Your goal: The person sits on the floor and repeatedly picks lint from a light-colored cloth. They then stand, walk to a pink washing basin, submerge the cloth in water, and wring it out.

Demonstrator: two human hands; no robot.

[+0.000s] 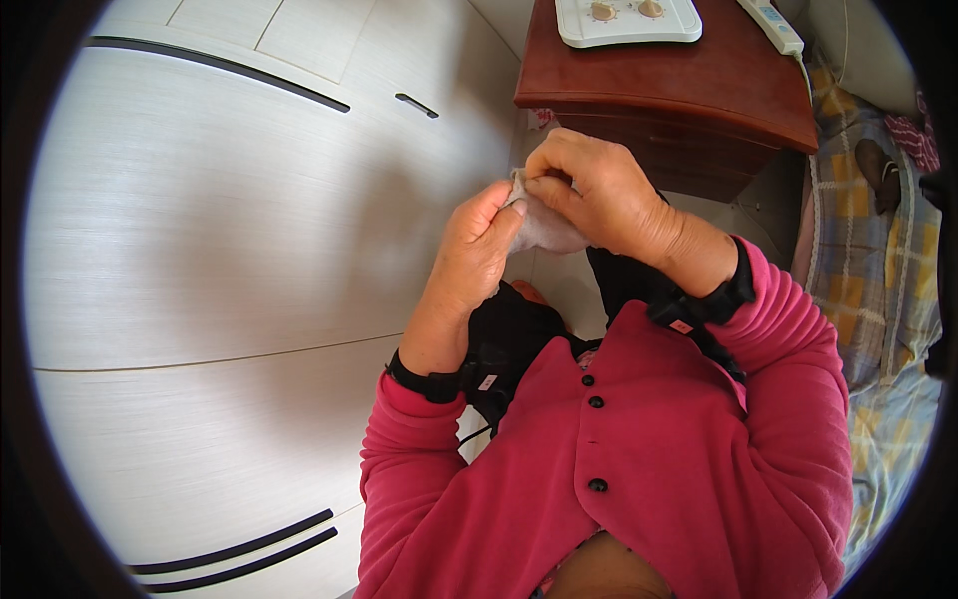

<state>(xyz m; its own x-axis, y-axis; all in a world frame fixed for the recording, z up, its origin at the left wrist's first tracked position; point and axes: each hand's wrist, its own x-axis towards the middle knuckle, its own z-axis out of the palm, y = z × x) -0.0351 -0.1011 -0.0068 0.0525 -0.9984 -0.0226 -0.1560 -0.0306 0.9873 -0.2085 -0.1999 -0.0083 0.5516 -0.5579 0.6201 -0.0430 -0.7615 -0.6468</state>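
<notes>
A light grey-beige piece of cloth [550, 233] hangs between my two hands, in front of my body. My left hand [473, 243] pinches its upper left edge between thumb and fingers. Close beside it, my right hand [602, 195] grips the top edge with thumb and bent forefinger, the back of the hand turned up. The fingertips of both hands nearly meet at a gathered bit of the fabric. Part of the cloth is hidden behind my right hand, and its full shape cannot be made out.
White wardrobe doors [224, 224] with black handles rise on the left. Ahead stands a reddish-brown wooden cabinet [658, 90], bearing a white device with two knobs [627, 31] and a power strip [775, 28]. On the right, a dark item [877, 176] lies on a bed's plaid cover [849, 284].
</notes>
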